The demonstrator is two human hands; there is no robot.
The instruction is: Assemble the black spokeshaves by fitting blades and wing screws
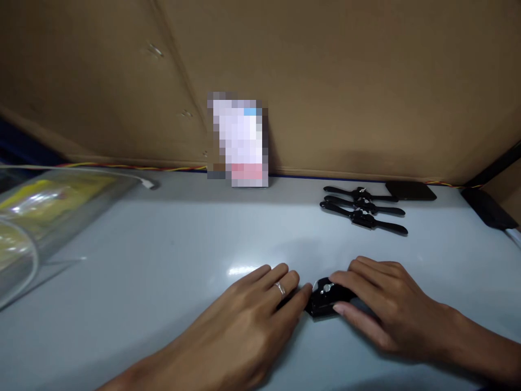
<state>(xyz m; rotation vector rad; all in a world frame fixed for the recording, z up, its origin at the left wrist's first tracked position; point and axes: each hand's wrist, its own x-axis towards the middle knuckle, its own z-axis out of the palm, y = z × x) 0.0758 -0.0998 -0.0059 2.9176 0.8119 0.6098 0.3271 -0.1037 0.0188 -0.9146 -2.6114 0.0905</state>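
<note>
A black spokeshave [324, 297] lies low over the grey tabletop in front of me, a shiny metal screw showing on its middle. My left hand [264, 309], with a ring on one finger, is closed over its left handle, the index fingertip touching the body. From the other side my right hand [378, 304] grips the right handle, thumb and fingers at the edge of the body. Both handles are mostly covered by my fingers. Farther back on the right, three similar black spokeshaves [363, 218] lie side by side.
Against the brown cardboard wall [345, 81] leans a blurred-out pale item [244, 141]. A dark flat rectangular object [411, 190] and a black device [488, 209] lie at the back right. On the left are a clear plastic bag with yellow contents [52, 201] and a white cable [35, 255].
</note>
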